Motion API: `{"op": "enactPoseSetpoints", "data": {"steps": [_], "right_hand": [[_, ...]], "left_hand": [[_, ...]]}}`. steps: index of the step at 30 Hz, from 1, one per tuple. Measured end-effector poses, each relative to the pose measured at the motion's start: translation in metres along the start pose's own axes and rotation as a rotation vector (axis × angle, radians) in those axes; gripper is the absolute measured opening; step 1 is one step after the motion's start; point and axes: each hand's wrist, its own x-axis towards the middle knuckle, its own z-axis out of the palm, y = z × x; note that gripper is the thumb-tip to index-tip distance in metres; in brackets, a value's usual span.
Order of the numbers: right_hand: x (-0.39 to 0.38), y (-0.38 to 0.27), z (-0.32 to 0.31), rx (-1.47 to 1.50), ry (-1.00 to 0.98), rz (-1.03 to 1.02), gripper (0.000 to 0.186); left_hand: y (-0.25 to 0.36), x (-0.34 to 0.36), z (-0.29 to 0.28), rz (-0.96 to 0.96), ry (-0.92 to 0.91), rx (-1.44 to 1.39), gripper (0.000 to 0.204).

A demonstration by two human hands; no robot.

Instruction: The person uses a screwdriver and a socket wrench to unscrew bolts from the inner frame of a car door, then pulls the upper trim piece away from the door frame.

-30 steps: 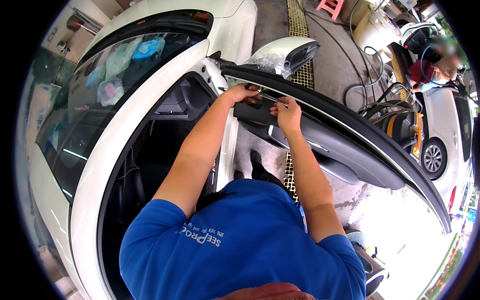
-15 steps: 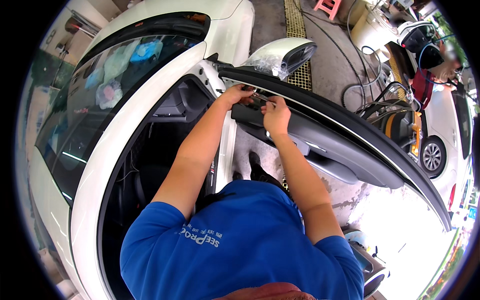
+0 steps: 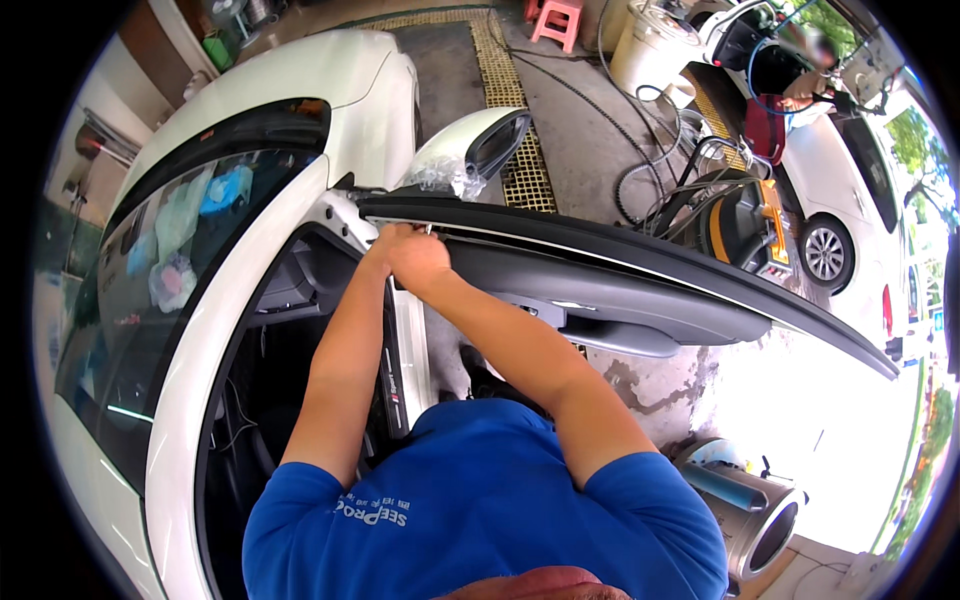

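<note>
White car stands with its door swung open; both hands are bunched on the door's top edge near the mirror, whether gripping I cannot tell. Best to work close along the sill. Room is tight by the pillar, open rightward.

Single head-worn fisheye view, aimed steeply down from above the person's blue-shirted shoulders, close over the open white car door; edges curve toward the rim.
</note>
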Motion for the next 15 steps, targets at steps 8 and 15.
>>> {"op": "enactPoseSetpoints", "data": {"steps": [8,15], "right_hand": [[0.032,0.0,0.032,0.169,0.03,0.036,0.021],[0.016,-0.001,0.023,0.115,0.021,0.047,0.021]], "left_hand": [[0.006,-0.005,0.003,0.012,0.061,0.12,0.029],[-0.002,-0.002,-0.003,0.046,0.08,0.147,0.026]]}}
